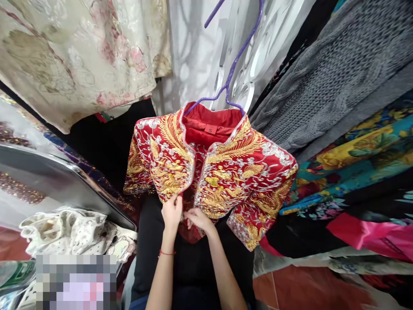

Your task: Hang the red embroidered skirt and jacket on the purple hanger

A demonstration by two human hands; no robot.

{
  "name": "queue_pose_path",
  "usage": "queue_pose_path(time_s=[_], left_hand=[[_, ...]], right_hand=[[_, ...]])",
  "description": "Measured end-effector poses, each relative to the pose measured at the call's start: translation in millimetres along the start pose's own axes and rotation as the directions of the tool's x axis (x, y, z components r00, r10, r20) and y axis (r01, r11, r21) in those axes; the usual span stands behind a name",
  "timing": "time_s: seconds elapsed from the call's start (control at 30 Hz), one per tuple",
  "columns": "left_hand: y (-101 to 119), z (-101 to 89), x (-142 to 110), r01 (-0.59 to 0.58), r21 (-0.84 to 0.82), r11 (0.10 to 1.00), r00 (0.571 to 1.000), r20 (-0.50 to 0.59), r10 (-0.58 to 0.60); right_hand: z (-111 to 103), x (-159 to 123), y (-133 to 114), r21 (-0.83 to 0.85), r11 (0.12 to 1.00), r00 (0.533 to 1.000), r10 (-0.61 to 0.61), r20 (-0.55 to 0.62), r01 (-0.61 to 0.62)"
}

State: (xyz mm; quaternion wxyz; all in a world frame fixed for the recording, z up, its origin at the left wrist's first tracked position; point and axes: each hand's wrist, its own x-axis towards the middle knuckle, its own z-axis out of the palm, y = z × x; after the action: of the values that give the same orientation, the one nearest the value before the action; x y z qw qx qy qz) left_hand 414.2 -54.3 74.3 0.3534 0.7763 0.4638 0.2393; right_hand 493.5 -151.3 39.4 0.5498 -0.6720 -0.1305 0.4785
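A red jacket (222, 176) with gold and silver embroidery hangs on a purple wire hanger (232, 64) in front of me, its front parted down the middle. A red label (210, 129) marked S shows inside the collar. My left hand (172, 211) is closed on the lower front edge of the jacket's left-side panel, with a red cord round the wrist. Close beside it, my right hand (198, 218) has its fingers bent and bunched at the lower opening. What lies between those right fingertips is too small to make out.
A cream floral garment (80, 56) hangs at upper left. Grey knitwear (348, 64) and a blue-yellow floral fabric (361, 150) hang close on the right. At lower left, a white spotted cloth (67, 232) lies by a metal-framed chair (97, 193). Red tiles (284, 288) cover the floor.
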Motion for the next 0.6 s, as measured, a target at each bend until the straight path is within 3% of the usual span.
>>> queue_pose_path(time_s=[0.07, 0.13, 0.2, 0.23, 0.3, 0.33, 0.37, 0.4, 0.43, 0.5, 0.53, 0.6], left_hand=[[6.7, -19.0, -1.7, -0.013, -0.136, 0.991, 0.999, -0.032, 0.009], [12.0, -39.8, -3.8, -0.026, -0.289, 0.957, 0.998, -0.057, 0.01], [14.9, -59.4, -5.6, -0.003, -0.446, 0.895, 0.997, -0.067, -0.03], [15.5, -67.8, -6.1, 0.026, -0.513, 0.858, 0.996, -0.063, -0.067], [15.6, -80.9, -5.5, 0.068, -0.615, 0.786, 0.983, -0.094, -0.159], [15.8, -85.5, -4.2, 0.065, -0.652, 0.755, 0.966, -0.149, -0.211], [16.5, -88.9, -2.5, 0.039, -0.684, 0.728, 0.938, -0.227, -0.264], [17.9, -91.3, -0.3, -0.002, -0.71, 0.704, 0.898, -0.311, -0.311], [20.3, -92.8, 2.1, -0.05, -0.728, 0.684, 0.858, -0.382, -0.344], [28.2, -92.8, 6.2, -0.14, -0.718, 0.682, 0.817, -0.473, -0.331], [33.6, -91.0, 7.4, -0.182, -0.678, 0.712, 0.821, -0.504, -0.27], [46.1, -82.9, 7.8, -0.265, -0.526, 0.809, 0.859, -0.509, -0.05]], right_hand=[[-5.1, -29.8, -37.1, -0.038, 0.985, 0.986, -0.166, 0.028, 0.167], [-9.4, -62.7, -76.3, -0.243, 0.802, 0.829, -0.56, 0.011, 0.545], [-14.6, -92.0, -113.6, -0.452, 0.565, 0.598, -0.797, -0.084, 0.69], [-17.9, -103.8, -130.8, -0.549, 0.446, 0.452, -0.882, -0.134, 0.707], [-25.7, -119.9, -161.5, -0.727, 0.25, 0.128, -0.967, -0.22, 0.64], [-29.9, -124.0, -175.0, -0.801, 0.188, 0.002, -0.974, -0.227, 0.568], [-34.3, -125.5, -187.2, -0.86, 0.15, -0.084, -0.973, -0.217, 0.487], [-38.6, -124.3, -198.0, -0.902, 0.134, -0.123, -0.972, -0.2, 0.409], [-42.8, -120.6, -207.2, -0.932, 0.128, -0.128, -0.975, -0.181, 0.34], [-50.9, -106.5, -220.2, -0.963, 0.134, -0.091, -0.983, -0.159, 0.233], [-54.7, -97.2, -223.7, -0.971, 0.139, -0.078, -0.985, -0.156, 0.196], [-61.9, -77.8, -225.8, -0.977, 0.15, -0.1, -0.981, -0.166, 0.152]])
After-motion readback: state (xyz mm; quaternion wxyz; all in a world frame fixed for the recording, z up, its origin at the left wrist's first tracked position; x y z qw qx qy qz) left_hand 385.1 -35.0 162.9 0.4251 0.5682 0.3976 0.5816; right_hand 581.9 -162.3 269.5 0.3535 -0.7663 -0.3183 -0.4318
